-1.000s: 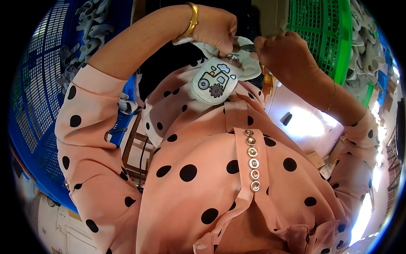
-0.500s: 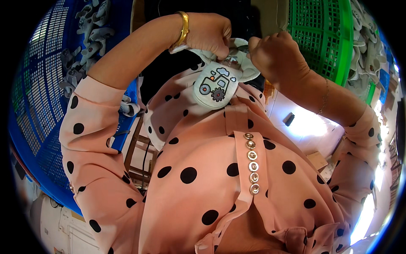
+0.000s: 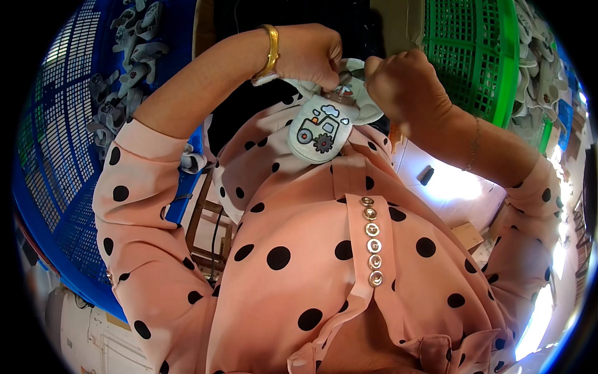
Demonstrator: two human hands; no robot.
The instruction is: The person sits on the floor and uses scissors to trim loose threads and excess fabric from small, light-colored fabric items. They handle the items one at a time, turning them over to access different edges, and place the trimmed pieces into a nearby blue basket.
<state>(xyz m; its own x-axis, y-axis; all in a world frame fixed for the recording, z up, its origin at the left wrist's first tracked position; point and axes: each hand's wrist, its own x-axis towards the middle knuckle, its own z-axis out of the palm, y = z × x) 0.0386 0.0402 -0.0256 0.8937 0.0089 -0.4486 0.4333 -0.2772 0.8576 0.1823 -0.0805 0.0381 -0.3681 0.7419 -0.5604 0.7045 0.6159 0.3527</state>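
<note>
The pink dotted blouse (image 3: 324, 268) fills most of the view, its sleeves running up both sides and a row of metal buttons (image 3: 372, 240) down its front. It blocks nearly everything below the hands. On the left stands a big blue crate (image 3: 56, 187), with grey pieces (image 3: 128, 56) heaped inside near the top. At the upper right is a green crate (image 3: 479, 56), also mesh-walled, with more grey pieces (image 3: 548, 68) just past its rim. A wooden stool (image 3: 208, 230) shows in the gap between the blue crate and the blouse.

Up at the top, between the two crates, both hands meet over a small grey bib (image 3: 321, 128) with a tractor picture on it. It hangs down against the blouse's collar. The left hand (image 3: 308, 56), with a gold bangle (image 3: 271, 50) at the wrist, has its grip pinched on the bib's upper edge. The right hand (image 3: 405, 87) is curled tight on the same top part, just beside the left.
</note>
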